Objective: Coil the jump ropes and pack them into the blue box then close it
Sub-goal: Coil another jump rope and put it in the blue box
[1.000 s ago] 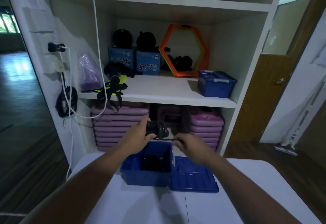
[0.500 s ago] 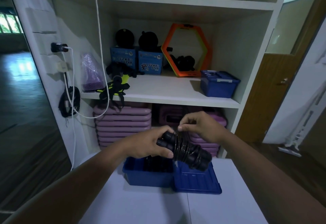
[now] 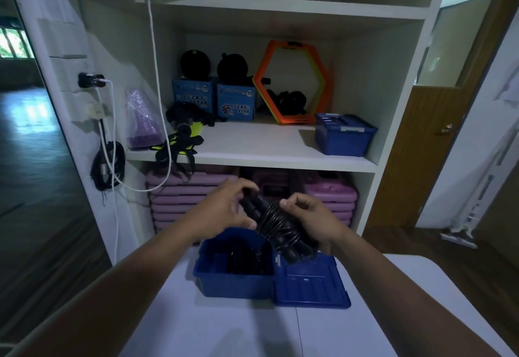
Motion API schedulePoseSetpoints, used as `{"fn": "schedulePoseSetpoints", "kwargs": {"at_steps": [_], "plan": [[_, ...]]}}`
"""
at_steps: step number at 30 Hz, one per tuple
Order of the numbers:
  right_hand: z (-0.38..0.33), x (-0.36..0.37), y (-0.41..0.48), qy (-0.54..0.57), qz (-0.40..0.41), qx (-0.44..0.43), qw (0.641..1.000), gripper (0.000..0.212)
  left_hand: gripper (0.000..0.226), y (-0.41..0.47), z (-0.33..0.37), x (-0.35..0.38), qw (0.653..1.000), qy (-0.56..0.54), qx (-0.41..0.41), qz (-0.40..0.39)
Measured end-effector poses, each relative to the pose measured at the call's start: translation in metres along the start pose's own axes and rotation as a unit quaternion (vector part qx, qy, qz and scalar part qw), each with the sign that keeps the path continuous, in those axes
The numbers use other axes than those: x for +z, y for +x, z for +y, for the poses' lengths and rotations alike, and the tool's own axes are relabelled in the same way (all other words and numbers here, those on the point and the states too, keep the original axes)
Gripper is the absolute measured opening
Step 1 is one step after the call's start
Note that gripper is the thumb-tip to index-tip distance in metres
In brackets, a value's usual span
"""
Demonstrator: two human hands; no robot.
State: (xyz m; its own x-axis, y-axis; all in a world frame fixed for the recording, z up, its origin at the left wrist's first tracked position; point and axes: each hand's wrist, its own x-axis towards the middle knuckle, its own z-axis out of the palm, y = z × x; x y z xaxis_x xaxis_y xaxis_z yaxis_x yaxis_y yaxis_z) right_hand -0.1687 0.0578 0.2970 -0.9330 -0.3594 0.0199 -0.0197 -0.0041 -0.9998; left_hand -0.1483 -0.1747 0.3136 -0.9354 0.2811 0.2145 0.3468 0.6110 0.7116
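The right hand grips a coiled black jump rope over the open blue box on the desk, the left hand pinching its handles with curled fingers, shelves behind.
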Motion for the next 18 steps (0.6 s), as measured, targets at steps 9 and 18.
{"fn": "schedulePoseSetpoints", "kwargs": {"at_steps": [9, 18], "plan": [[0.009, 0.020, 0.007, -0.057, 0.142, -0.031, 0.988, 0.029, 0.053, 0.004, 0.012, 0.042, 0.965, -0.216, -0.144, 0.042], [-0.001, 0.009, 0.012, -0.179, 0.097, -0.079, 0.976, 0.029, 0.085, 0.010, 0.013, 0.059, 0.986, -0.140, -0.079, 0.043]]}}
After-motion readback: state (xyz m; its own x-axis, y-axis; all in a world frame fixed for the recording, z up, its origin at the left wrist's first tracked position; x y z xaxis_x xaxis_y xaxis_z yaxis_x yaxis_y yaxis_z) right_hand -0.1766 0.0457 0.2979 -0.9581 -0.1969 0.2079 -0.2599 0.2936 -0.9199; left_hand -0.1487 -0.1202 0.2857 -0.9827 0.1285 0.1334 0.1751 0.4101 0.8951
